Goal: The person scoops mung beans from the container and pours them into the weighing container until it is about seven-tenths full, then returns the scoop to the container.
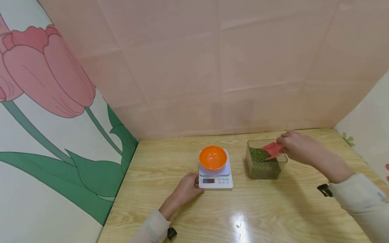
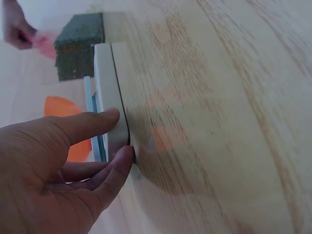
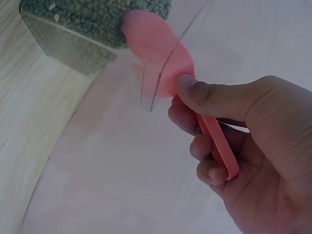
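My right hand (image 1: 299,146) grips a pink scoop (image 1: 273,149) by its handle, the thumb pressed near the blade. The scoop's blade dips over the green beans (image 1: 258,154), which look like mung beans, inside a clear rectangular container (image 1: 265,174). An orange bowl (image 1: 213,158) sits on the platform of a white kitchen scale (image 1: 215,185), its inside showing no beans. At the scale's near left corner, my left hand (image 1: 184,189) holds the edge. In the left wrist view, fingertips (image 2: 113,116) lie against the side of the scale, close above the tabletop.
The wooden table (image 1: 164,158) ends at a pink-covered wall (image 1: 182,84) at the back. A wall painted with tulips (image 1: 51,71) stands along the left, and a pale wall (image 1: 367,125) on the right. The container stands right of the scale, with a gap between.
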